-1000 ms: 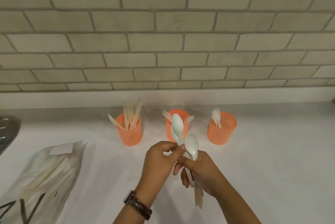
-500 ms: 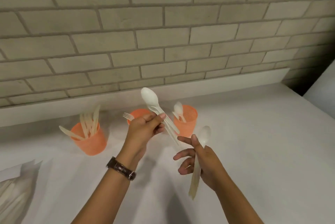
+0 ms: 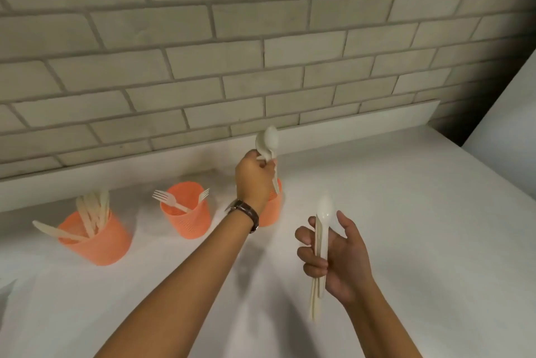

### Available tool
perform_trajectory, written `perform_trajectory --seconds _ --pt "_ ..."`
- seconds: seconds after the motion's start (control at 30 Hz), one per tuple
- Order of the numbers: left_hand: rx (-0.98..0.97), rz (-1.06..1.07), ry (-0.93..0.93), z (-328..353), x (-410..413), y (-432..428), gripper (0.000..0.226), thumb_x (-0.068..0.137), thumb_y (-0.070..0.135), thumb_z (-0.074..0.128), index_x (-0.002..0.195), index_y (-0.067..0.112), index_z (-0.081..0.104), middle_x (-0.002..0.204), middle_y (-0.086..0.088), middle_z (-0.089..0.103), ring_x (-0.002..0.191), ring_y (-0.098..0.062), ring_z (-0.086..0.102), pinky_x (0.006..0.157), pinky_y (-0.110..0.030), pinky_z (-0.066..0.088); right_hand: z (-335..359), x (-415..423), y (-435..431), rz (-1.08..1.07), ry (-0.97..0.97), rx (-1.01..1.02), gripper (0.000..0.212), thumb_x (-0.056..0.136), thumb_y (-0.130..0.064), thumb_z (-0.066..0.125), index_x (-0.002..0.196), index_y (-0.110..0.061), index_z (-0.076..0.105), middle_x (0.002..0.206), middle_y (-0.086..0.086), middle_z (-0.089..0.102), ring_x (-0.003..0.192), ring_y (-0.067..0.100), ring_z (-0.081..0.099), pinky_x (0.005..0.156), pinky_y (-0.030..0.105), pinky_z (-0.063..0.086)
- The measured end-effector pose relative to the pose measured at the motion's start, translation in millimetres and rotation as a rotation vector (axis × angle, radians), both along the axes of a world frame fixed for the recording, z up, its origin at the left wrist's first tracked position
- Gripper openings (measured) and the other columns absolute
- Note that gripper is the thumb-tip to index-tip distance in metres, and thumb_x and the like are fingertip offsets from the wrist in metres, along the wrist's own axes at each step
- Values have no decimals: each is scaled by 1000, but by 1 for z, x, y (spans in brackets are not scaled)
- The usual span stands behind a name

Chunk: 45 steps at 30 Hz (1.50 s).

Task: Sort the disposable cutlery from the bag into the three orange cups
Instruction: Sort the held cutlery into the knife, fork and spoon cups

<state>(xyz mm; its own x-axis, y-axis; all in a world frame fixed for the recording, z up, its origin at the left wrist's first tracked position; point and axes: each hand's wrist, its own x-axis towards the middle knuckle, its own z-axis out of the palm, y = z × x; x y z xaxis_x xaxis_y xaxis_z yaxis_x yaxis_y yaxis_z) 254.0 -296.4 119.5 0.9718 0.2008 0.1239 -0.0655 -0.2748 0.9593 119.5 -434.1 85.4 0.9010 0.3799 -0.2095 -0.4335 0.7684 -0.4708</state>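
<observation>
Three orange cups stand in a row on the white counter. The left cup point(image 3: 98, 244) holds several knives, the middle cup point(image 3: 188, 220) holds two forks, and the right cup point(image 3: 271, 212) is mostly hidden behind my left hand. My left hand point(image 3: 253, 180) grips white spoons point(image 3: 268, 140) upright, their handles pointing down into the right cup. My right hand point(image 3: 333, 259) holds another small bundle of cutlery point(image 3: 320, 244), a spoon bowl on top, nearer to me and right of the cups. The bag shows only as a sliver at the left edge.
A brick wall with a low white ledge point(image 3: 348, 122) backs the white counter point(image 3: 420, 241). A white panel point(image 3: 510, 114) rises at the far right, with a dark gap beside it.
My left hand carried its spoons away from my right hand and over to the right cup. My right hand stayed low with its bundle. The view swung right, pushing the bag out of frame.
</observation>
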Motion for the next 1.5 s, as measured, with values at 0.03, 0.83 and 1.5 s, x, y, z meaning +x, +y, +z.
perform_trajectory --seconds 0.03,0.83,1.5 --pt "13 7 13 -7 0 -3 9 86 10 60 81 12 54 69 -6 65 69 -30 66 68 -40 55 1 1 -3 -14 -12 -18 40 72 -48 61 86 -13 48 72 6 46 40 12 34 36 17 27" --pt "1 -120 77 17 -107 28 10 81 22 69 73 28 68 80 5 69 59 -7 55 53 -30 52 26 0 12 -120 -201 -468 31 91 1 42 117 3 60 80 9 57 63 15 45 60 25 39" --pt "-242 -10 26 32 -101 75 16 80 5 69 76 18 63 68 2 64 59 -3 60 61 -28 56 22 -14 39 -369 -183 -947 11 95 -7 49 101 -8 58 95 2 72 81 20 64 77 32 53"
